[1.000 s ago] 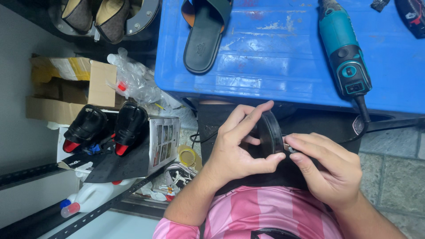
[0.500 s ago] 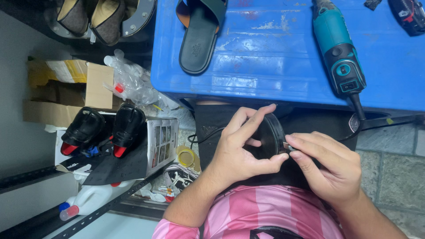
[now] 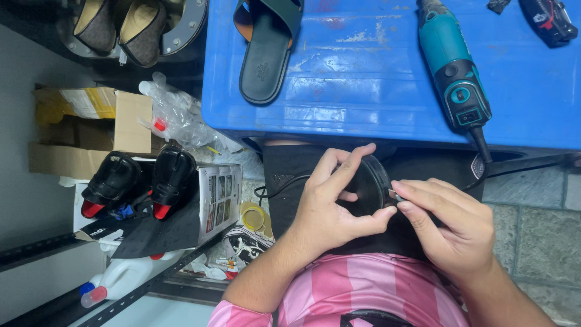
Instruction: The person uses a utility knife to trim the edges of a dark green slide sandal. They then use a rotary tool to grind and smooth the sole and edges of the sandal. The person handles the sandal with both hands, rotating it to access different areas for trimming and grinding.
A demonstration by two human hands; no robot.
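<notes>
Both hands meet over the lap, below the blue plastic tabletop point(image 3: 375, 91). The left hand point(image 3: 330, 209) curls its thumb and forefinger around a black rounded shoe piece point(image 3: 369, 184), gripping it. The right hand point(image 3: 451, 221) pinches its edge with closed fingertips. Beyond them lie a dark green leather sandal point(image 3: 266, 48) and a teal handheld grinder point(image 3: 454, 72).

My left hand point(image 3: 330, 209) pinching a black round strap piece point(image 3: 370, 184), my right hand point(image 3: 448, 221) pressing a small blade point(image 3: 394, 195) to its edge, blue table point(image 3: 363, 79) above, green sandal point(image 3: 266, 48), teal angle grinder point(image 3: 455, 72).
</notes>
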